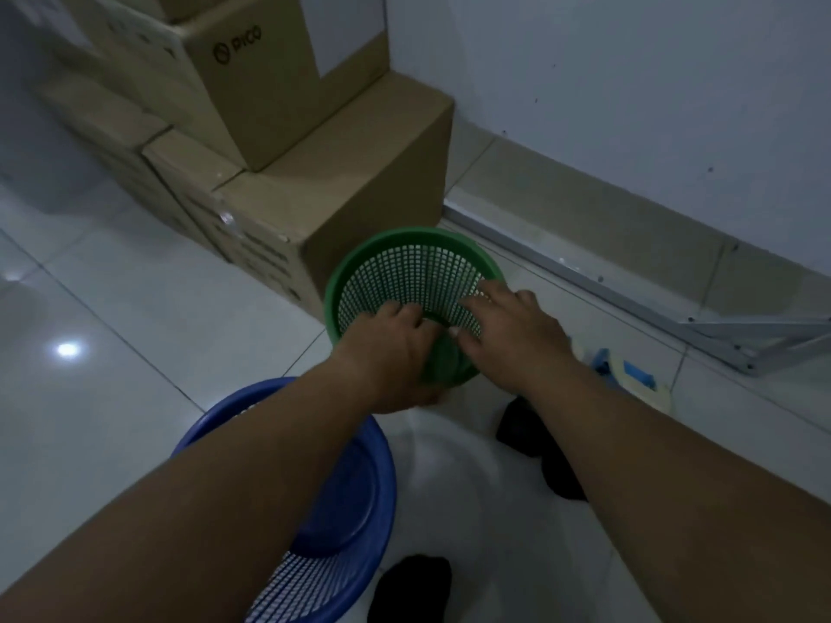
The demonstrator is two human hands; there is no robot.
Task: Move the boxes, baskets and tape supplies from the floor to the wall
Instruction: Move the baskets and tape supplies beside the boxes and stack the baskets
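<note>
Round green plastic mesh basket (411,290) tipped on side, mouth toward wall, held low over floor just beside lowest brown cardboard box (332,204) of stack. Left hand (395,353) clasped around base, fingers closed on it; right hand (508,330) laid on mesh side, fingers spread. Step judged: basket placement near white wall (629,83). Next: set down by skirting, release. Round blue plastic basket (341,487), tape roll with blue dispenser (634,375) left on floor.
</note>
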